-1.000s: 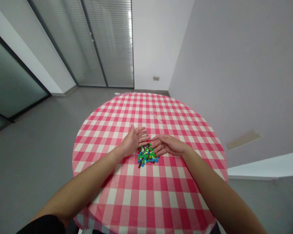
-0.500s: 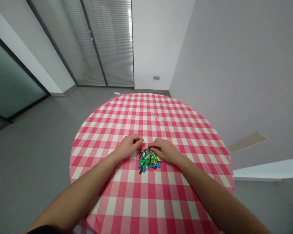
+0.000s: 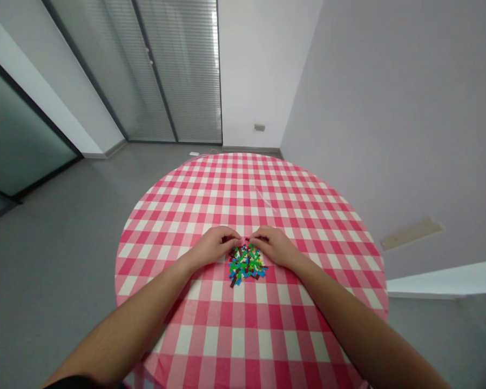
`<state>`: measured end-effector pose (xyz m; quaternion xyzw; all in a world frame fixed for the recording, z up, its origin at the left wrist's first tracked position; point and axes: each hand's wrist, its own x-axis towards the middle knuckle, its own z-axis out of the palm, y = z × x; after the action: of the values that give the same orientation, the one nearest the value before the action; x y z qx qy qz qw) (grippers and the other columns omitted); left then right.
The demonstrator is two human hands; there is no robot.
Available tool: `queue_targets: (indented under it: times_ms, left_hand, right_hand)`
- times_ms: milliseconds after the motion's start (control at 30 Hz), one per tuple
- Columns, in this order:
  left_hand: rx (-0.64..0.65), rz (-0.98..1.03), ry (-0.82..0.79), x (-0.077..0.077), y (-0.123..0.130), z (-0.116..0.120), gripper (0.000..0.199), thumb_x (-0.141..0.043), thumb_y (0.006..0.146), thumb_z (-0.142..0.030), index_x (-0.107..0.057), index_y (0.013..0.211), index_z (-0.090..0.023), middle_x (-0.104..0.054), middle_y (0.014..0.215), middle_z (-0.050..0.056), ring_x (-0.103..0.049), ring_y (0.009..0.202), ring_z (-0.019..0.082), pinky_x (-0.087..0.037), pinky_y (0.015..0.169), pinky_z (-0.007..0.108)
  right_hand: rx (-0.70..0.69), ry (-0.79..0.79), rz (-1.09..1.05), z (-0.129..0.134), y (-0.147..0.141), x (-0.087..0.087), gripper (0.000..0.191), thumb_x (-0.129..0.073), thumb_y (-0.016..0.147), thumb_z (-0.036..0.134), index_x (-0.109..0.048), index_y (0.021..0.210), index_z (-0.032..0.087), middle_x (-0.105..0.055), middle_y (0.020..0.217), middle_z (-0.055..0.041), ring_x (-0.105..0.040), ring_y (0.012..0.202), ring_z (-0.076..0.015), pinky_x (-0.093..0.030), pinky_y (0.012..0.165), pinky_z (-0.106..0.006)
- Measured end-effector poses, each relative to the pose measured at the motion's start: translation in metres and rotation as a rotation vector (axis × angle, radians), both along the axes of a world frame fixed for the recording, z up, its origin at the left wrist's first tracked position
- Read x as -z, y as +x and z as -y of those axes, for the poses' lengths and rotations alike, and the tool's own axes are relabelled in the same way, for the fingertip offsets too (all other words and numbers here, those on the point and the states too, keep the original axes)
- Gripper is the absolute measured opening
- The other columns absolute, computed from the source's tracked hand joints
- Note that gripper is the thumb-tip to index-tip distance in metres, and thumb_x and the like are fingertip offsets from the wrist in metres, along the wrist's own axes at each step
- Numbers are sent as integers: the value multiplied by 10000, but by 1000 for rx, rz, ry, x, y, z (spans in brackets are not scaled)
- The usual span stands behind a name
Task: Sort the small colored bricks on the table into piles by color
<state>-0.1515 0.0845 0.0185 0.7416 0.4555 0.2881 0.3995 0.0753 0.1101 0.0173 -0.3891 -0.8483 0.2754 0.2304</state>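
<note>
A small heap of flat coloured pieces [image 3: 246, 265] in green, blue, brown, white and yellow lies near the near side of a round table. My left hand [image 3: 214, 246] is curled at the heap's far left edge, and my right hand [image 3: 273, 247] is curled at its far right edge. The fingertips of both hands meet the top of the heap and nearly touch each other. Whether either hand pinches a piece is hidden by the curled fingers.
The round table wears a pink-and-white checked cloth [image 3: 243, 189] that hangs over its edge. Grey floor [image 3: 56, 270] surrounds it. Behind stand glass panels with blinds [image 3: 178, 70], and a white wall [image 3: 389, 108] runs along the right.
My hands have gone from flat, spread fingers to curled fingers and moved apart along the heap's far edge. The view has shifted slightly, and the heap's outline looks a little tidier.
</note>
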Motion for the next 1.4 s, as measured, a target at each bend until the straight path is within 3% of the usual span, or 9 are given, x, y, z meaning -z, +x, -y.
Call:
queue_targets:
  times_ms: [233,533,733,967,1400]
  left_hand:
    - [-107,112,176,1,9,2,165,-659,854,-290,-722,982,-209,-710,956,70,-657,858,177,-522,768,306]
    - [-23,129,324,1,12,3,125,-682,854,-238,-727,968,-213,-713,912,49,-640,873,174,-506,822,326]
    - [-7,122,317,0,16,5,74,-667,861,-211,-731,898,-211,-693,871,34,-633,831,157,-499,790,299]
    - [-83,96,318,1,16,5,72,-676,848,-197,-707,912,-201,-711,900,34,-633,877,175,-485,829,325]
    - [-97,72,292,-2,17,5,60,-670,851,-229,-717,887,-220,-708,883,27,-633,874,182,-490,832,337]
  right_hand:
    - [55,-128,-116,0,5,-3,213,-543,905,295,-715,858,180,-690,805,-51,-623,749,-178,-447,673,-285]
    - [-3,-169,-142,3,1,-1,223,-542,904,308,-733,890,193,-730,852,-57,-657,777,-182,-471,703,-285]
    - [-2,-184,-154,2,1,0,239,-531,907,314,-732,876,189,-729,837,-56,-660,777,-186,-475,701,-289]
    - [-7,-216,-184,4,1,-2,250,-529,903,338,-722,859,185,-729,832,-60,-659,766,-188,-480,696,-293]
    - [18,-154,-212,5,1,-1,238,-539,900,320,-744,935,204,-741,897,-66,-672,808,-199,-505,734,-319]
